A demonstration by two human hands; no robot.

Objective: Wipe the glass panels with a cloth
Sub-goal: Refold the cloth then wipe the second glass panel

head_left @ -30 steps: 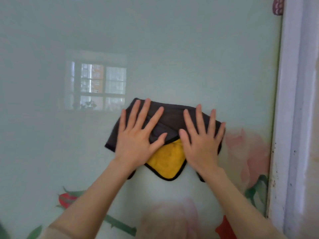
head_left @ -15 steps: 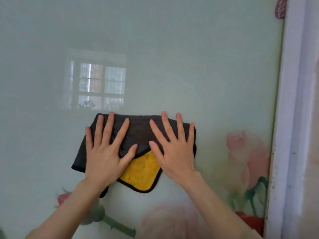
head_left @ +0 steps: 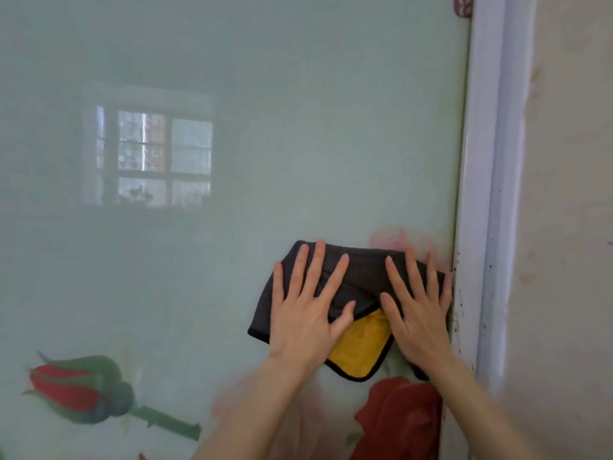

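Mid-wipe, both the left hand (head_left: 303, 322) and right hand (head_left: 419, 318) pressed the grey-and-yellow microfibre cloth (head_left: 360, 351) flat on the frosted glass panel (head_left: 282, 127), fingers splayed, beside the white frame (head_left: 481, 194). Next move likely called for reversing leftward.

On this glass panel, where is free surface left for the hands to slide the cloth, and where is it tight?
Free: the wide plain glass above the cloth, and the stretch to its left, between the window reflection and the red rosebud print. Tight: the right hand lies by the white frame, the left hand beside it on the cloth.
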